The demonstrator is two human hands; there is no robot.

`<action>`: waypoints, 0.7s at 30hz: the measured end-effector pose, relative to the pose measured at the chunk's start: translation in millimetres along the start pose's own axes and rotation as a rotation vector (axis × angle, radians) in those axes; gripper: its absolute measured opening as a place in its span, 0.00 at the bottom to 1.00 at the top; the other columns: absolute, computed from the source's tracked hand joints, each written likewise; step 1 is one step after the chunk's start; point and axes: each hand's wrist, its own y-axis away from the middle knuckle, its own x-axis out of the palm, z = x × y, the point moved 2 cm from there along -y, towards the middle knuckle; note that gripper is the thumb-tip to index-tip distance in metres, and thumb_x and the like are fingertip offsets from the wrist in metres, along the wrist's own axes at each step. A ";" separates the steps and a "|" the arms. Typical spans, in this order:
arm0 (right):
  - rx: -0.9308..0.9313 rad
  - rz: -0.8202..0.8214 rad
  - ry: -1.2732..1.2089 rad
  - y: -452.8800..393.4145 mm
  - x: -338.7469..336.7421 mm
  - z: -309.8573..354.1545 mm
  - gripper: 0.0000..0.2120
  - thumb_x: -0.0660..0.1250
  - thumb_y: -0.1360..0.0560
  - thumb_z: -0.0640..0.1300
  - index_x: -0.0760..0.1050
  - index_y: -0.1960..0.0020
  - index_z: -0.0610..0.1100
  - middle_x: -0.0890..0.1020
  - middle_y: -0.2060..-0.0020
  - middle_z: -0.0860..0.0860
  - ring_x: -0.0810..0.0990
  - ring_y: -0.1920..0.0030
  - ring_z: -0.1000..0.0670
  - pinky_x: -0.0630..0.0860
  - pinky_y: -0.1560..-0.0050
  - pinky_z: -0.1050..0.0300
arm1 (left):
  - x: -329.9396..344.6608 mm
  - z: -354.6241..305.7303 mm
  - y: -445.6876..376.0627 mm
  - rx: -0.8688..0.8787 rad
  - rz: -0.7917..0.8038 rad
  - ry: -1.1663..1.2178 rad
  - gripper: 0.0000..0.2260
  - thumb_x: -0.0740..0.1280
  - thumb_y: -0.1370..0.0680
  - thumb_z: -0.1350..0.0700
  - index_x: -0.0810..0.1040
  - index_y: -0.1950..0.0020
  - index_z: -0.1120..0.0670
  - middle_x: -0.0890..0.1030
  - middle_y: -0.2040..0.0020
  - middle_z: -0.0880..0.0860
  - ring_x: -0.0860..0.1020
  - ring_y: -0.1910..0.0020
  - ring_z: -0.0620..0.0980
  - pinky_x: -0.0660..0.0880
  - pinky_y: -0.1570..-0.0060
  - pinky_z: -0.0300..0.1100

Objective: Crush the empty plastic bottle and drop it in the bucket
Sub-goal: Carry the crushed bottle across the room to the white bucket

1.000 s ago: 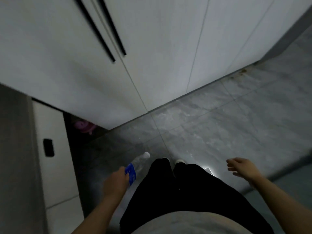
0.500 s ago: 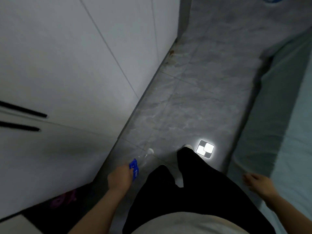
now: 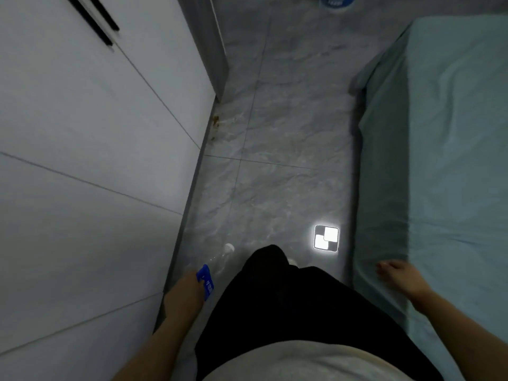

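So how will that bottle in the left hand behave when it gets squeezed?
The bottle looks clear and empty, so it is probably very light and thin-walled, and should buckle easily. Its white cap appears to be on, so trapped air may resist crushing. The left hand grips it at the blue label; the smooth plastic could slip.

Head camera (only view) looks steeply down at floor (image 3: 275, 174).

The clear plastic bottle (image 3: 217, 264) is sitting in the left hand (image 3: 184, 291), white cap pointing forward. Its blue label is showing just beyond the fingers.
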 end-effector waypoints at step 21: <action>0.299 -0.088 -0.290 -125.0 -102.7 149.3 0.10 0.56 0.22 0.35 0.73 0.59 0.35 0.75 0.68 0.43 0.70 0.69 0.46 0.62 0.67 0.59 | -182.7 -264.9 -240.7 0.194 0.064 -0.077 0.13 0.57 0.21 0.53 0.77 0.50 0.61 0.81 0.49 0.62 0.80 0.51 0.59 0.72 0.56 0.44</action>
